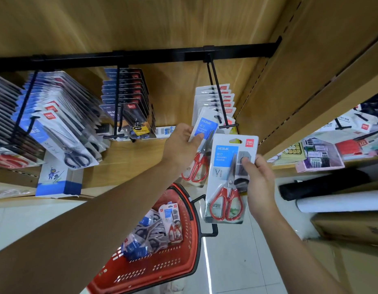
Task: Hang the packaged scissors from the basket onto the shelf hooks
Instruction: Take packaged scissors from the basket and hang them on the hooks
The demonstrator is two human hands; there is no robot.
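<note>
Below the right end of the black rail (141,57), the rear pack (201,132) pinched by the left hand (183,141) is partly hidden behind the front pack (230,177) in the right hand (258,179). Whether its hole sits on the hook (221,107) cannot be told. Far below the rail, the red basket (183,270) is cut by the bottom edge, and its loose packs (154,234) blur together.

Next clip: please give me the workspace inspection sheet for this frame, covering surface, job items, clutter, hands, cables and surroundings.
Surface: wooden shelf wall with black rail.
Job's things: red basket holds loose packs; right hook partly filled.
Clutter: blue-and-white box under the left hooks.
Hands: left hand pinches a red-scissors pack at the hook tip; right hand holds a second pack.
Cables: nothing seen.
Surroundings: neighbouring stationery shelf.
</note>
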